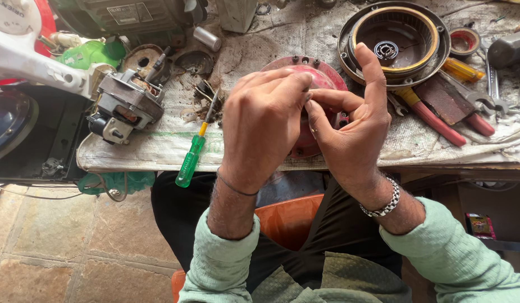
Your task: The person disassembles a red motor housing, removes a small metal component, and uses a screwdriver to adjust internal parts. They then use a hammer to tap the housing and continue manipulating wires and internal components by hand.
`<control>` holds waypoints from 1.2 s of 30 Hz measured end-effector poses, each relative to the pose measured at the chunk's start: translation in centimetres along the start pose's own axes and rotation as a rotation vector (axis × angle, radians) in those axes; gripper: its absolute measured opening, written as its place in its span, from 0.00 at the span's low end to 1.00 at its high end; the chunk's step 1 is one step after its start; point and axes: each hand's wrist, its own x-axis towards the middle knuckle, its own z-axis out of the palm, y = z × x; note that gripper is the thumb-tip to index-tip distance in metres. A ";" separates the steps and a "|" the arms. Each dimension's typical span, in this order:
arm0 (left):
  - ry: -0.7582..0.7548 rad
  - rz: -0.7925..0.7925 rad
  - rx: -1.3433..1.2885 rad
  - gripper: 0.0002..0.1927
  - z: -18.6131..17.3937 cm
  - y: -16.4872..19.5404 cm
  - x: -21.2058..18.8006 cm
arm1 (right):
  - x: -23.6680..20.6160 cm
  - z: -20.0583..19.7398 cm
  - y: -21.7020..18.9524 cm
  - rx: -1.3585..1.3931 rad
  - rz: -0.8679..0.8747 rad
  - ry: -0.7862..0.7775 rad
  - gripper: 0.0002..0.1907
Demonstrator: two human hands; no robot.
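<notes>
From the head camera, both hands meet over a round red cover (305,84) that lies on the cloth-covered bench (159,151), near its front edge. The left hand (263,126) and the right hand (352,126) are pressed together at the fingertips (308,95), pinching at something too small to make out; whether anything sits in the pinch cannot be told.

A small part held that way could slip. At six o'clock from the hands the bench ends, with an orange seat (288,221) and the stone floor below, so a dropped piece may well roll out of sight.

At nine o'clock a green screwdriver (191,160) hangs its handle past the bench edge; a nudge from the left forearm could tip it off.

At one o'clock sits a round motor housing (392,42), and at three o'clock red-handled pliers (439,120), close enough for the right wrist to knock.
</notes>
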 end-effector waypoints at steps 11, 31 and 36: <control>0.044 -0.137 -0.009 0.04 0.1 1.8 -0.1 | -0.1 0.2 -0.3 -0.067 0.001 0.018 0.44; -0.245 -0.182 0.211 0.07 -1.9 0.8 1.6 | 3.9 -1.5 -0.9 -0.121 -0.095 -0.276 0.28; -0.164 -0.126 0.312 0.10 -0.7 0.7 1.3 | 5.0 -1.6 -0.9 -0.053 -0.068 -0.388 0.26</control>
